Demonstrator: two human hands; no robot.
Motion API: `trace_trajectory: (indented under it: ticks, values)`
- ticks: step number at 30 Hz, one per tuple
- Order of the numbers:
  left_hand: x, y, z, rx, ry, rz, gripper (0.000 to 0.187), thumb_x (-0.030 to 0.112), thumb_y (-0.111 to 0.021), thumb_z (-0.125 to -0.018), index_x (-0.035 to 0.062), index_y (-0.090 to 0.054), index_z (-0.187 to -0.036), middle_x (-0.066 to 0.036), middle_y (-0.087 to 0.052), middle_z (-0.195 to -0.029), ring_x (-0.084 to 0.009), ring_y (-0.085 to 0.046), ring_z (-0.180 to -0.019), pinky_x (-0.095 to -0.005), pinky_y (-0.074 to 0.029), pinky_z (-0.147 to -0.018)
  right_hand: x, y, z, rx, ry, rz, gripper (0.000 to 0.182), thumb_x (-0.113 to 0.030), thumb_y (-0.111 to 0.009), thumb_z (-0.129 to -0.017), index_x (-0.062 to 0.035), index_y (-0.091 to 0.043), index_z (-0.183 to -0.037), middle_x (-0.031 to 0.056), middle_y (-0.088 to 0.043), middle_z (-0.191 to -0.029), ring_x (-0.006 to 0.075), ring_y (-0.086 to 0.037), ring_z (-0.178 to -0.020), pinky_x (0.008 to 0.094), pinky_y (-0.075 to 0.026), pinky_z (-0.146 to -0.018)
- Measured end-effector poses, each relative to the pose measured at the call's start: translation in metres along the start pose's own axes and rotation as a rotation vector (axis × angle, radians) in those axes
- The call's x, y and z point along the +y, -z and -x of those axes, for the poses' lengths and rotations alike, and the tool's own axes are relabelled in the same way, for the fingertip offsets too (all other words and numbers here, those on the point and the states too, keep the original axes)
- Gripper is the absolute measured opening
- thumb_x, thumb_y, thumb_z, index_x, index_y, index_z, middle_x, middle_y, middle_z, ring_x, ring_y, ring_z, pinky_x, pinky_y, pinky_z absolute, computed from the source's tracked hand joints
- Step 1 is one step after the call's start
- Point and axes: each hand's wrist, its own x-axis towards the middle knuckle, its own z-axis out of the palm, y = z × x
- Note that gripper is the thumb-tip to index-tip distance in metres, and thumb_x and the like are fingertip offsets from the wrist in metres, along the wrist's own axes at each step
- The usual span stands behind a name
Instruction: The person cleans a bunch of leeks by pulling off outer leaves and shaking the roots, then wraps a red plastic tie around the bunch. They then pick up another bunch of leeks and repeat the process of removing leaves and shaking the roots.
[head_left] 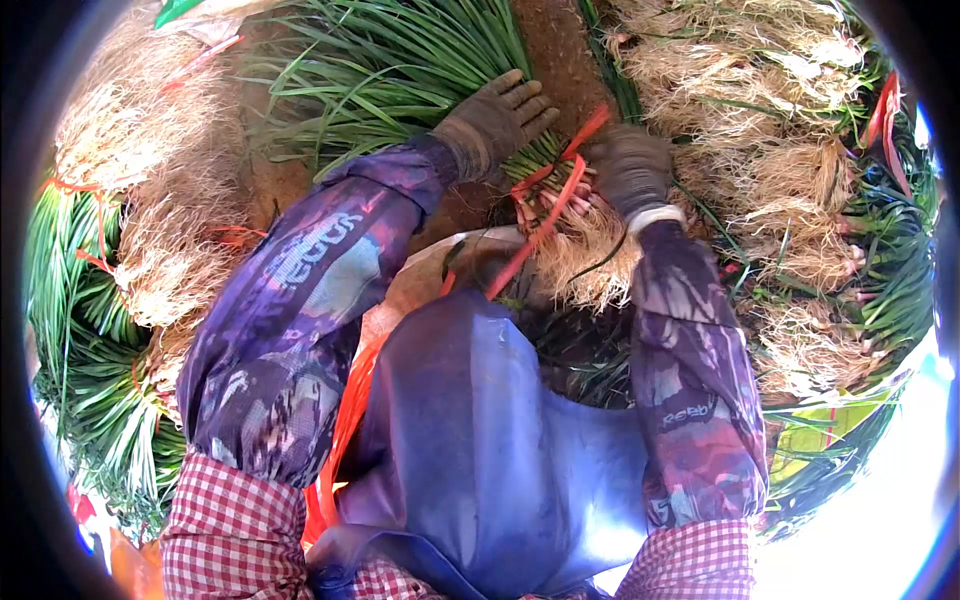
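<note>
A bundle of onion-like greens (430, 70) lies in front of me, long leaves pointing away, with pinkish stem bases and pale roots (585, 255) toward me. Across its stems runs a red plastic ribbon (540, 225), which trails down to my lap. My left hand (500, 120), in a dirty brown glove, rests on the leaves just above the ribbon, fingers stretched out. My right hand (632, 168), gloved too, is closed beside the stems and the ribbon's upper end. It is slightly blurred, and its fingertips are hidden, so what it holds cannot be seen.
Stacked bundles with tangled roots (750, 160) stand along the right. More rooty bundles (160, 170) are piled on the left, some with red ties. A blue apron (460, 430) covers my lap, and loose orange-red ribbon (350, 420) hangs beside it.
</note>
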Motion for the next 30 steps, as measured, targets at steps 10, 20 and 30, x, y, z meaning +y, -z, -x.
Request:
trace_trajectory:
  ticks: [10,20,30]
  values:
    - [-0.003,0.012,-0.001,-0.103,-0.014,0.065,0.110,0.040,-0.078,-0.059,0.0110,-0.017,-0.146,-0.005,-0.032,-0.146,-0.0221,-0.023,-0.138,-0.0417,-0.009,-0.115,0.025,-0.003,0.013,0.419,0.076,-0.662,0.045,-0.018,-0.069,-0.076,-0.0151,-0.057,-0.119,0.0144,-0.065,-0.105,0.0282,-0.062,-0.096,0.0381,-0.048,-0.087]
    - [-0.006,0.016,-0.003,-0.179,-0.032,0.058,0.114,0.050,-0.077,-0.059,0.0099,-0.015,-0.146,-0.007,-0.030,-0.147,-0.0224,-0.020,-0.139,-0.0419,-0.008,-0.115,0.028,-0.015,-0.004,0.143,-0.053,-1.053,0.031,-0.027,-0.070,-0.081,-0.0044,-0.066,-0.102,0.0037,-0.066,-0.085,0.0152,-0.059,-0.079,0.0305,-0.048,-0.073]
    - [-0.007,0.020,-0.003,-0.193,-0.027,0.114,0.115,0.062,-0.072,-0.060,0.0097,-0.014,-0.146,-0.007,-0.027,-0.147,-0.0235,-0.017,-0.140,-0.0414,-0.006,-0.115,0.025,0.013,0.094,0.498,0.418,-0.066,0.015,-0.011,-0.063,-0.078,-0.0107,-0.065,-0.093,0.0043,-0.062,-0.083,0.0222,-0.060,-0.081,0.0374,-0.049,-0.074]
